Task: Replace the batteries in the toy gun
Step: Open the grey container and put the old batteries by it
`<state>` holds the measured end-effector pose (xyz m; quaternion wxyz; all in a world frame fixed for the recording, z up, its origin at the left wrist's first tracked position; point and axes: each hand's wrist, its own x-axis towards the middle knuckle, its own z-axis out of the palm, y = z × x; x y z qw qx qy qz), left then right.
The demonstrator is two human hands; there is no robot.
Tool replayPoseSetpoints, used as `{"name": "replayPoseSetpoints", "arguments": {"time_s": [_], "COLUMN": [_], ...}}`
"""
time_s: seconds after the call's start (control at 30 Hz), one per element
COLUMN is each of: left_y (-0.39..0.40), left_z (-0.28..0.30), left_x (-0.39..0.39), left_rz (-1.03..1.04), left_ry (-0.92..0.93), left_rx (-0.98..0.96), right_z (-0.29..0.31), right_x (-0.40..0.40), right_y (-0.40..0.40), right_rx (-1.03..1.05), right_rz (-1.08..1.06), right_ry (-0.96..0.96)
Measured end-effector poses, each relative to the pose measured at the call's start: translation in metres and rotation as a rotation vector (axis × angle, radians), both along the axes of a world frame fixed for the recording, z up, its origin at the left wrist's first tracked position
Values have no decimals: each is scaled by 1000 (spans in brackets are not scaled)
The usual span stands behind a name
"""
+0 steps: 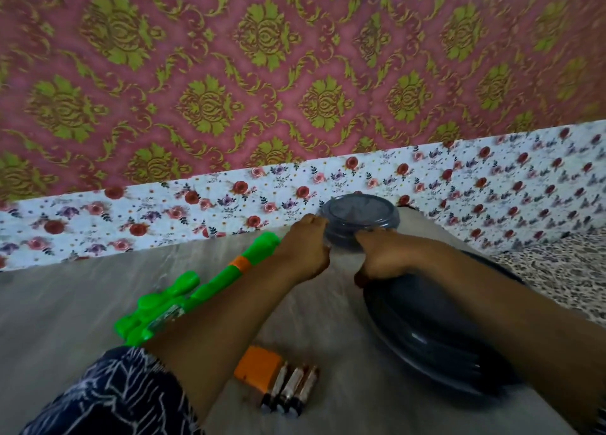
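Head view, single frame, some motion blur.

Left hand (303,249): fingers curled in toward the near-left rim of a round grey lidded container (360,219). Fingertips sit at the container's edge; whether they actually grip it or only touch it, cannot tell through the blur.

Right hand (382,257): fingers curled, index tip touching the near rim of the same container, just right of the left hand's fingers. The rest of the hand lies on the far edge of a dark grey round plate (436,329), which runs back under the right forearm. Grip on the container likewise not resolvable.

Toy gun (196,290): green, with an orange band on the barrel. Lies on the grey surface (65,310), to the left of and nearer than the left hand's fingers; muzzle end just beside the left knuckles, stock end under the left forearm near the patterned sleeve (108,398). Neither hand is on it.

Batteries (290,390): three cylindrical cells side by side, touching one another, well short of both sets of fingers, between the two forearms. An orange cover piece (259,365) lies touching them on the left.

Beyond the fingers: floral cloth (164,211) along the far edge, then patterned pink and green wall (229,74).
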<state>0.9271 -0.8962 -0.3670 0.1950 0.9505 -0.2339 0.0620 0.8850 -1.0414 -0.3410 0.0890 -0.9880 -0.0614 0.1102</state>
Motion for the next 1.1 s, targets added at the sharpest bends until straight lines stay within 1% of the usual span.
{"name": "replayPoseSetpoints", "arguments": {"time_s": [0.1,0.17,0.23,0.37,0.47,0.6,0.7,0.8,0.97,1.1], "left_y": [-12,-19,-23,-29,-30,-22,-10,4,26,43], "left_z": [-7,-10,-15,-21,-19,-12,-11,-10,-4,-7], "left_x": [22,32,41,45,43,36,22,1,-54,-99], "left_rz": [-68,-93,-112,-139,-114,-105,-108,-110,-99,-59], "left_ry": [-15,-21,-13,-39,-54,-64,-88,-112,-123,-116], "left_rx": [23,56,97,94,102,86,97,119,157,120], "right_z": [-1,-2,-1,3,-1,-3,-4,-7,2,9], "right_x": [1,2,7,27,44,44,33,17,-23,-59], "right_y": [-28,-38,-40,-29,-18,-5,3,9,21,24], "right_rx": [133,146,102,-10,-139,-146,-125,-94,-37,78], "right_rz": [63,86,99,76,71,81,85,96,188,217], "right_ry": [2,-4,-23,-168,-156,-162,-199,-195,-194,-178]}}
